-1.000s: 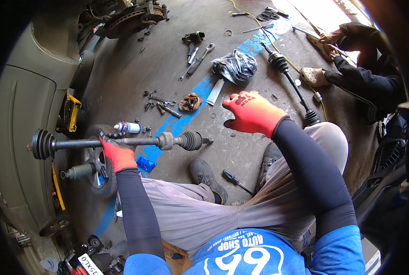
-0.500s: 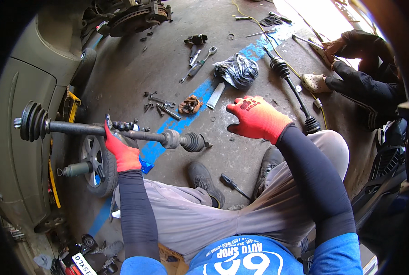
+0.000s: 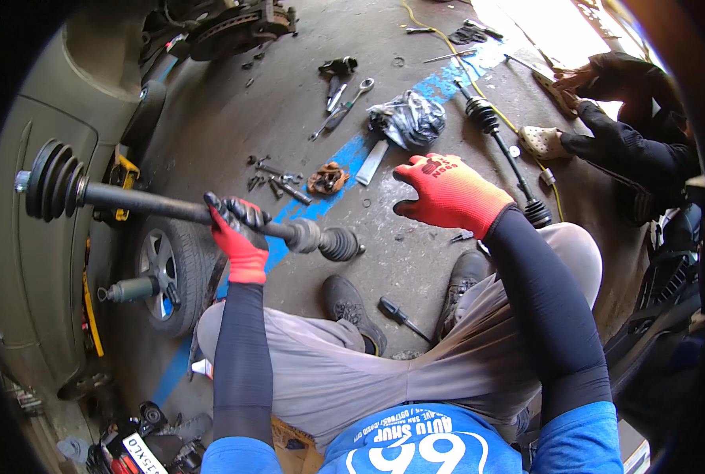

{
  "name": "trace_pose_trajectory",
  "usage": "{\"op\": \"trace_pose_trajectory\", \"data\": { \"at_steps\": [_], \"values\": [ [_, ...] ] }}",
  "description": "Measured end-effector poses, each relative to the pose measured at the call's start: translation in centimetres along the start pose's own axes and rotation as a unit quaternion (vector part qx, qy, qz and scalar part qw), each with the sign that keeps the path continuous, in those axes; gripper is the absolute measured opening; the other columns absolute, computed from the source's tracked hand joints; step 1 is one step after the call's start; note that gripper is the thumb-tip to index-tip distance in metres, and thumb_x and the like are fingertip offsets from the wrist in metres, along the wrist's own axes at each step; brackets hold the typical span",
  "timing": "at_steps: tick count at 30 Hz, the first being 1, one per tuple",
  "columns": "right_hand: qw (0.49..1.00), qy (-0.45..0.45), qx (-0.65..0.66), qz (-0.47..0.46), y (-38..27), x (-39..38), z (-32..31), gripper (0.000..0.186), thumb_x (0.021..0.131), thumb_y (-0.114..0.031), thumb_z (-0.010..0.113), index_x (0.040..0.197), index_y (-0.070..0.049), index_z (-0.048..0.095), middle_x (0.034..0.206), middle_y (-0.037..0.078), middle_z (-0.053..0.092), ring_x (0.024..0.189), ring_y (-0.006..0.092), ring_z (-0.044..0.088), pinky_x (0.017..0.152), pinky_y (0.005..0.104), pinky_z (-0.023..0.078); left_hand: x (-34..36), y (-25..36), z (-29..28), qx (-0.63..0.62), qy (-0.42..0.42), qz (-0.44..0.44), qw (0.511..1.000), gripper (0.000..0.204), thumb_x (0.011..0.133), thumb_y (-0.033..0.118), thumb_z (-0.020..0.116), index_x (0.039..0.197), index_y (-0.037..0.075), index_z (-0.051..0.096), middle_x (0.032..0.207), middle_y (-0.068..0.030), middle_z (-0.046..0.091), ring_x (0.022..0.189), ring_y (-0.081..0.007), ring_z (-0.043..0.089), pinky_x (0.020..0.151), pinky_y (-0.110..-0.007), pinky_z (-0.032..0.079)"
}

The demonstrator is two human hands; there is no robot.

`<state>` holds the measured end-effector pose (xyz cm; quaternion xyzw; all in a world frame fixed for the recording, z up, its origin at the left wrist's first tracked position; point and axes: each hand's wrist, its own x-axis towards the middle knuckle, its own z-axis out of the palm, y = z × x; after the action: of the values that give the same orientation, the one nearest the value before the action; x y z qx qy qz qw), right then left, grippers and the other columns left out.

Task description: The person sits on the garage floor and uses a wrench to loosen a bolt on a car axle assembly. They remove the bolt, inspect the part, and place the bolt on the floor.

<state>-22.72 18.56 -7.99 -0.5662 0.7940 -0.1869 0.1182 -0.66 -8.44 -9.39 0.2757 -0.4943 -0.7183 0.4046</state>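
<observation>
A long CV axle shaft (image 3: 151,203) with ribbed black rubber boots at both ends slants across the left side, held up off the floor. My left hand (image 3: 238,233), in a red glove with black palm and fingers, is wrapped round its bar right of the middle. The larger boot (image 3: 54,180) is toward the car at left; the smaller boot (image 3: 339,244) points right, above my shoe. My right hand (image 3: 451,189), gloved alike, hovers over the floor with fingers curled apart and nothing visible in them. Near it lie a white tube (image 3: 372,163) and a black plastic bag (image 3: 408,120).
Another axle shaft (image 3: 507,158) lies at right by a crouching person's clog (image 3: 544,144). A ratchet (image 3: 352,99), sockets and wrenches (image 3: 283,175), an orange-brown rag (image 3: 328,178) and a screwdriver (image 3: 400,317) are on the floor. A wheel (image 3: 167,272) and car body (image 3: 52,213) stand left.
My left hand has moved right along the bar and its fingers have closed round it. The axle's left end has swung up and nearer. My right hand has barely shifted.
</observation>
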Motion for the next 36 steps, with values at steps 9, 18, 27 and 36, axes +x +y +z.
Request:
{"op": "trace_pose_trajectory", "data": {
  "at_steps": [9,18,27,36],
  "values": [
    [0.922,0.299,0.01,0.246,11.4,-2.7,-10.0,0.045,0.094,-0.036,0.064,0.123,-0.003,0.065,0.111,0.018,0.071,0.105,0.0323,0.067,0.093,0.0372,0.05,-1.9,-3.6,5.5,0.349,-0.166,0.037,0.922,0.018,0.091,0.014,0.075,0.085,-0.001,0.068,0.06,-0.0001,0.057,0.055,-0.0058,0.053,0.049,-0.028,0.04],
    [0.797,0.524,0.165,0.25,20.3,-13.8,-13.4,0.036,0.104,-0.026,0.049,0.129,-0.005,0.063,0.11,0.009,0.068,0.1,0.0195,0.065,0.091,0.0309,0.049,-2.3,-14.6,6.7,0.668,-0.313,-0.163,0.656,0.041,0.087,0.045,0.073,0.094,0.004,0.074,0.086,-0.0216,0.071,0.084,-0.0376,0.07,0.078,-0.044,0.052],
    [0.95,0.297,-0.07,0.068,16.7,-12.6,-13.7,0.064,0.105,-0.051,0.041,0.137,0.004,0.052,0.137,0.019,0.058,0.126,0.0265,0.059,0.104,0.0355,0.049,-4.4,-24.2,0.8,0.722,-0.343,-0.256,0.543,0.05,0.084,0.054,0.07,0.101,0.008,0.076,0.1,-0.022,0.072,0.098,-0.0386,0.069,0.087,-0.046,0.053],
    [0.904,0.313,0.278,0.093,15.7,-10.2,-11.9,0.058,0.107,-0.043,0.043,0.142,0.003,0.047,0.14,0.018,0.054,0.127,0.0279,0.058,0.104,0.0406,0.05,-2.6,-24.3,-4.2,0.759,-0.383,-0.255,0.461,0.062,0.084,0.054,0.07,0.122,0.004,0.064,0.123,-0.0197,0.066,0.117,-0.0333,0.063,0.099,-0.043,0.049]
  ]
}}
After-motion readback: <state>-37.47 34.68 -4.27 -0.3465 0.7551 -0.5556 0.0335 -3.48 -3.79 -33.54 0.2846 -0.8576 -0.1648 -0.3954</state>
